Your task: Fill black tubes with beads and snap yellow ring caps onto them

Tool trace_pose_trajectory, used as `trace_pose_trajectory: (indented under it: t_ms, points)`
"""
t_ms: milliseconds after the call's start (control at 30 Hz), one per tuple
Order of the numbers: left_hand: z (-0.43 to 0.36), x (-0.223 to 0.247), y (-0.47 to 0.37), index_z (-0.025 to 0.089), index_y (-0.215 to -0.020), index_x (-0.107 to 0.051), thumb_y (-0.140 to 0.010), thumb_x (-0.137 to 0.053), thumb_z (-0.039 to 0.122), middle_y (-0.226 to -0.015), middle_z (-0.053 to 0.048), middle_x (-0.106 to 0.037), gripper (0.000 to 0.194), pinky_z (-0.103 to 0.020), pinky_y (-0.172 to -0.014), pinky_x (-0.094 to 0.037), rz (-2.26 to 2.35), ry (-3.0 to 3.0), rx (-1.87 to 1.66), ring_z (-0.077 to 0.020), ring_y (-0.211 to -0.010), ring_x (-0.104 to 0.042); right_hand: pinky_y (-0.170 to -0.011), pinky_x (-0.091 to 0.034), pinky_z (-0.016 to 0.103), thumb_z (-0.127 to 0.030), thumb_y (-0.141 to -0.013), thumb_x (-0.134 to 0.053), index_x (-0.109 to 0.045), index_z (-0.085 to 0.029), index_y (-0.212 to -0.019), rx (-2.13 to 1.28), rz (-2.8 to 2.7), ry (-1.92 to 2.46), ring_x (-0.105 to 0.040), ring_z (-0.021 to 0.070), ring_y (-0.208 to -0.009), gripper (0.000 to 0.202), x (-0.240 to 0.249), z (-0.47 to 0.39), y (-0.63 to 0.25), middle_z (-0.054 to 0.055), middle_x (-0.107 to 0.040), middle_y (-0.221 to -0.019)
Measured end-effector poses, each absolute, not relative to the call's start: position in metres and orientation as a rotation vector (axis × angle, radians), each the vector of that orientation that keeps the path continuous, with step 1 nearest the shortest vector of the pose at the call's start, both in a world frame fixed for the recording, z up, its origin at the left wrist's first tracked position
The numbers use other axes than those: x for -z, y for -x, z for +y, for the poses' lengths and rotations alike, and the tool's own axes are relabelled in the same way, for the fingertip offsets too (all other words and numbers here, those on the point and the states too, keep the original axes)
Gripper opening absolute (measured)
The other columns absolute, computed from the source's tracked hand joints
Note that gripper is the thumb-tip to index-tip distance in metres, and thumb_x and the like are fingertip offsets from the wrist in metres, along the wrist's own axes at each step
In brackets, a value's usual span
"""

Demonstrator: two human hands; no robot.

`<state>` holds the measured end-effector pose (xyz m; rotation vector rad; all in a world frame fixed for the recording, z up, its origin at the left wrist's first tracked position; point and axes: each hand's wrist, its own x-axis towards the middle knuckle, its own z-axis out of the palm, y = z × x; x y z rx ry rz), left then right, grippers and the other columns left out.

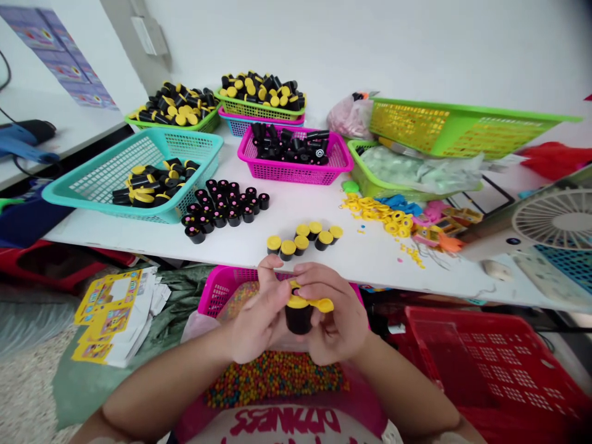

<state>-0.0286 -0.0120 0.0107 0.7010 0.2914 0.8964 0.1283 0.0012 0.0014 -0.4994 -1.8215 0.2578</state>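
Both my hands are closed around a small black canister (298, 319) over my lap. A yellow flip-top cap (300, 301) sits on it, its round lid (324, 304) hanging out to the right. My left hand (259, 317) presses at the cap with the thumb. With fingers curled over its top and side, my right hand (335, 311) grips the canister. Below lies a mass of multicoloured beads (277, 379) in a pink basket (215, 290). Just beyond my hands, several yellow-capped canisters (301, 244) stand upright on the white table (231, 250).
Black canisters without yellow caps (225, 206) stand grouped left of centre. Behind them are a turquoise basket (69, 191) and a magenta basket (296, 172). Loose yellow caps (393, 219) and a small fan (555, 219) lie to the right. A red crate (485, 320) is low at right.
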Motion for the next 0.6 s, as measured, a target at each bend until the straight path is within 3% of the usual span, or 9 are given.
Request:
trace_pose_trajectory:
  t_ms: [167,300,467,600]
  points:
    - [-0.015,-0.024,0.026,0.035,-0.124,-0.024,-0.096,-0.056,0.045,-0.089,0.006,-0.061,0.044,-0.022,-0.067,-0.05,0.357,-0.77,-0.972,-0.0084,-0.068,-0.061,-0.094,-0.06,0.046,-0.018,-0.087,-0.061,-0.054,-0.02,-0.134,-0.205,-1.893,0.47,-0.063,0.0263,-0.116,0.048,-0.011,0.004,-0.143,0.01,-0.066,-0.115]
    - [-0.016,-0.029,0.028,0.034,-0.124,-0.028,-0.094,-0.06,0.042,-0.099,0.004,-0.063,0.044,-0.024,-0.077,-0.052,0.333,-0.735,-0.954,-0.0091,-0.08,-0.064,-0.095,-0.06,0.042,-0.018,-0.088,-0.061,-0.055,-0.014,-0.133,-0.099,-1.904,0.428,-0.062,0.025,-0.117,0.045,-0.017,0.003,-0.146,0.012,-0.066,-0.113]
    - [-0.023,-0.025,0.024,0.034,-0.117,-0.04,-0.092,-0.063,0.04,-0.092,0.006,-0.062,0.035,-0.021,-0.067,-0.051,0.243,-0.508,-0.877,-0.0093,-0.076,-0.066,-0.09,-0.063,0.042,-0.024,-0.096,-0.048,-0.057,-0.012,-0.13,-0.03,-1.846,0.433,-0.065,0.0256,-0.113,0.038,-0.014,-0.004,-0.133,0.013,-0.068,-0.105]
    - [-0.027,-0.018,0.019,0.033,-0.11,-0.045,-0.087,-0.067,0.032,-0.088,0.009,-0.062,0.032,-0.018,-0.061,-0.048,0.264,-0.434,-0.957,-0.0064,-0.068,-0.063,-0.092,-0.062,0.043,-0.018,-0.094,-0.048,-0.058,-0.01,-0.13,-0.021,-1.823,0.448,-0.064,0.0249,-0.113,0.038,-0.012,-0.009,-0.128,0.013,-0.069,-0.106]
